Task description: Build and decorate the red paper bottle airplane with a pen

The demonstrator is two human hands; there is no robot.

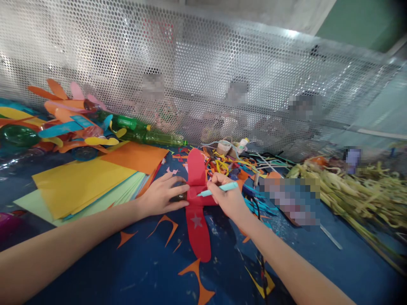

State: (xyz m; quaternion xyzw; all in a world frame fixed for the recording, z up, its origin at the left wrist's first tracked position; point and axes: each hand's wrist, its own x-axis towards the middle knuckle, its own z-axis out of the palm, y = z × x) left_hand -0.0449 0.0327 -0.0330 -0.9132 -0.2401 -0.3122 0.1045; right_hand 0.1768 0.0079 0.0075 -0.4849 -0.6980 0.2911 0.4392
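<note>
Perforated metal screening (pixel 203 51) stands along the far side of my blue work surface (pixel 152 275). At least 3 people behind it are obscured by the mesh and blurring. Pixelation masks an object on the table to my right; a purple item (pixel 9 222) is cut off at the left edge. Both my forearms run out of frame. My right hand (pixel 229 201) hides the tail end of a red paper airplane (pixel 193 202), and my left hand (pixel 163 195) covers much of the dark bottle (pixel 180 197) at its nose.

Airplane lies on the table directly between my 2 hands: left fingers curved over the bottle and reaching the paper's edge, right fingers pinching a light-blue pen (pixel 228 186). Pen tip is at the fuselage; contact with the paper cannot be confirmed.

Red paper wraps the body. 2 rounded wings project, 1 away from me and 1 toward me. Near wing bears 1 grey star (pixel 196 220); the visible face of the far wing (pixel 196 167) is plain. Orange paper offcuts (pixel 200 279) lie nearby.
</note>
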